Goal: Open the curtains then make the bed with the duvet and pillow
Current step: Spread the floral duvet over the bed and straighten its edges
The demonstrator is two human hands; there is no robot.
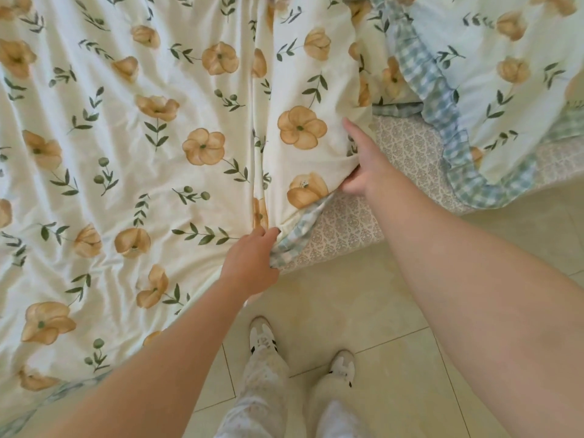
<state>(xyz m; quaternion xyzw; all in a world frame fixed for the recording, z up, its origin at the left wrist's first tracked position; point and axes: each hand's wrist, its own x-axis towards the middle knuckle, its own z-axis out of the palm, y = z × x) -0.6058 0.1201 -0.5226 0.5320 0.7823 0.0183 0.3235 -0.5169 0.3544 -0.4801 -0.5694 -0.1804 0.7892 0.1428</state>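
Two white shoes (262, 338) with dark stripes stood nearest on the pale tiled floor (363, 295), below my light patterned trousers (262, 393). Just beyond them, my left hand (249, 263) reached to the near corner of the duvet (158, 137), its fingers curled round the blue-and-white gingham border (297, 238) where that edge had turned up and showed its underside. A little farther and to the right, my right hand (369, 172) held the same edge of the duvet higher up: the thumb and lower fingers pinched the cloth, while the forefinger (350, 126) lay straight along the cream fabric beside an orange flower. The duvet itself, cream with orange blooms and green sprigs, spread creased over the whole left side of the bed and hung off its near edge toward the floor at the left. A long fold ran down its middle toward my left hand. To the right of both hands the mattress (407, 147), covered in a small grey pattern, lay bare at its corner. Farther right, a second floral cloth (474, 90) trimmed with a gingham ruffle draped over the mattress; whether it was the pillow, I could not tell.
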